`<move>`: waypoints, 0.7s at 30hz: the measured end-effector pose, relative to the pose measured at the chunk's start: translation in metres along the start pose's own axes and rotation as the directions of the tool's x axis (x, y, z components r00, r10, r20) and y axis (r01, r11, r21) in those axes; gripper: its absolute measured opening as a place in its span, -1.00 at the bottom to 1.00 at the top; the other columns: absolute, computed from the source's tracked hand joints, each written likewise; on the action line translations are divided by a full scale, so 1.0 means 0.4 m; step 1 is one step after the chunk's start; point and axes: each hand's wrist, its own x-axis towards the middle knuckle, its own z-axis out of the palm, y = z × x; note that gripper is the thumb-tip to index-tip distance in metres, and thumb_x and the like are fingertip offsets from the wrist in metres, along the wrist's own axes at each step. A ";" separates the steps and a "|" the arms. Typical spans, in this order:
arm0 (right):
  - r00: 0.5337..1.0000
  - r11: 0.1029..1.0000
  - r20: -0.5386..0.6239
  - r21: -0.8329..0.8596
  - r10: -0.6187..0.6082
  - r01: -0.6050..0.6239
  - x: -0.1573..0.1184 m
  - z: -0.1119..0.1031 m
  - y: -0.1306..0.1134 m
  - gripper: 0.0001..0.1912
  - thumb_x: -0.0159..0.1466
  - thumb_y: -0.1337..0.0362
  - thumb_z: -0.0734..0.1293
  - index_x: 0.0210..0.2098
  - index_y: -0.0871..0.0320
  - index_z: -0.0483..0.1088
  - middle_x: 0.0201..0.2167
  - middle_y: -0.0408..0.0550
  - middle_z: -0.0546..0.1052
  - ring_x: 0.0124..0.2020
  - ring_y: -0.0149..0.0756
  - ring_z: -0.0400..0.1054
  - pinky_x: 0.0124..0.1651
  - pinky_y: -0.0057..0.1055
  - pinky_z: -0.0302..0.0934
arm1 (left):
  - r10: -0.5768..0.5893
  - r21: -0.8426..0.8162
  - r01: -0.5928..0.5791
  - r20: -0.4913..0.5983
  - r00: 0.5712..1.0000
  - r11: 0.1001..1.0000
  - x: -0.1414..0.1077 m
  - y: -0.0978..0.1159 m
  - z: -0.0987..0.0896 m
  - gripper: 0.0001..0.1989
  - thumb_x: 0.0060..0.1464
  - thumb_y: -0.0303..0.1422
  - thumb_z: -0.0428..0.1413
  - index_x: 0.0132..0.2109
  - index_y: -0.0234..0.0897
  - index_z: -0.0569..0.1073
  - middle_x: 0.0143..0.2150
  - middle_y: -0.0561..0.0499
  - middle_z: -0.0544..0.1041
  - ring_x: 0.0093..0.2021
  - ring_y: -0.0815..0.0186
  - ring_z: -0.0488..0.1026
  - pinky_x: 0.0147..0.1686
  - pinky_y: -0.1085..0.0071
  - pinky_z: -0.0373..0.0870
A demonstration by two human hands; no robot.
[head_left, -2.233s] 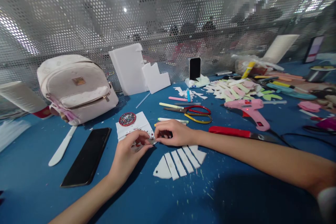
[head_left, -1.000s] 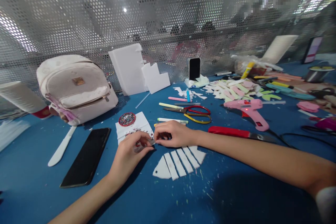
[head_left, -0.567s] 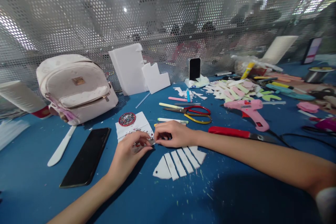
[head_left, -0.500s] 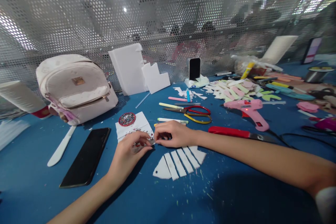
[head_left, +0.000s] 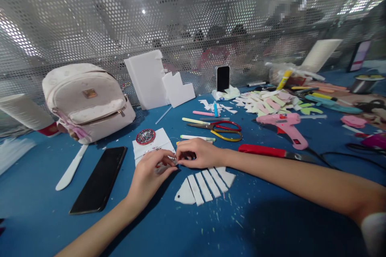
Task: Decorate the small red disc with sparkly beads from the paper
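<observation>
My left hand (head_left: 152, 169) and my right hand (head_left: 199, 154) meet above the near edge of a creased white paper (head_left: 165, 140). Thumb and fingers of each are pinched together, and whatever lies between the fingertips is too small to make out. Small dark and red specks show on the paper behind my left hand. On the paper's far part rests a round red-rimmed dish (head_left: 146, 136) of glittery bits. Just below my right hand lies a fish shape (head_left: 184, 192) of white foam, cut into a head with an eye hole, several strips and a tail.
Left are a black phone (head_left: 99, 180), a white plastic knife (head_left: 70, 168) and a pale backpack (head_left: 90, 104). Beyond my right hand lie scissors (head_left: 227, 130) and markers (head_left: 197, 138). A red-handled cutter (head_left: 262, 150) and a corded pink glue gun (head_left: 286, 124) lie right, foam scraps (head_left: 268, 102) behind.
My left fingertips have shifted slightly right, closer against my right hand's fingers. The specks on the paper show less. The things on the table stay where they were.
</observation>
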 end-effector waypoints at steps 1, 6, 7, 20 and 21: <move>1.000 1.000 -0.005 0.004 0.000 0.000 0.000 0.001 0.001 -0.95 0.30 0.35 0.34 -0.26 0.18 0.45 -0.39 -0.16 0.44 -0.42 -0.46 0.29 -0.33 -0.50 0.12 | 0.004 0.011 -0.004 -0.003 1.000 1.000 0.001 0.002 0.002 -0.80 0.12 -0.38 0.27 -0.10 -0.17 0.48 -0.30 0.08 0.61 -0.27 0.29 0.55 -0.24 0.40 0.44; 1.000 0.999 -0.027 0.039 0.008 -0.007 0.003 -0.001 0.000 -0.98 0.26 0.39 0.35 -0.30 0.19 0.45 -0.42 -0.18 0.43 -0.43 -0.47 0.29 -0.33 -0.51 0.13 | -0.005 0.048 0.005 -0.016 1.000 0.999 0.004 0.005 0.007 -0.79 0.11 -0.37 0.29 -0.11 -0.18 0.48 -0.30 0.08 0.60 -0.28 0.28 0.54 -0.23 0.39 0.43; 0.999 0.999 -0.030 0.050 0.014 -0.013 0.003 -0.002 -0.001 -0.98 0.26 0.39 0.35 -0.31 0.19 0.45 -0.42 -0.17 0.43 -0.43 -0.46 0.29 -0.33 -0.51 0.14 | -0.009 0.057 0.010 -0.017 1.000 0.998 0.004 0.005 0.007 -0.79 0.10 -0.36 0.29 -0.12 -0.18 0.48 -0.30 0.08 0.60 -0.27 0.29 0.54 -0.23 0.39 0.43; 0.994 0.975 -0.061 0.207 0.094 -0.080 0.005 -0.002 0.009 -0.92 0.29 0.33 0.35 -0.29 0.22 0.46 -0.39 -0.15 0.45 -0.46 -0.49 0.24 -0.39 -0.53 0.15 | -0.033 0.009 0.034 -0.081 0.996 0.999 -0.004 -0.011 -0.014 -0.91 0.16 -0.25 0.25 -0.26 -0.15 0.57 -0.31 0.07 0.61 -0.32 0.32 0.50 -0.25 0.39 0.38; 0.994 0.975 -0.060 0.205 0.095 -0.081 0.005 -0.002 0.009 -0.93 0.29 0.33 0.35 -0.29 0.22 0.46 -0.39 -0.15 0.45 -0.46 -0.49 0.24 -0.38 -0.53 0.15 | -0.022 0.011 0.023 -0.082 0.996 1.000 -0.004 -0.010 -0.016 -0.91 0.16 -0.26 0.24 -0.27 -0.14 0.57 -0.32 0.07 0.61 -0.32 0.31 0.50 -0.26 0.38 0.37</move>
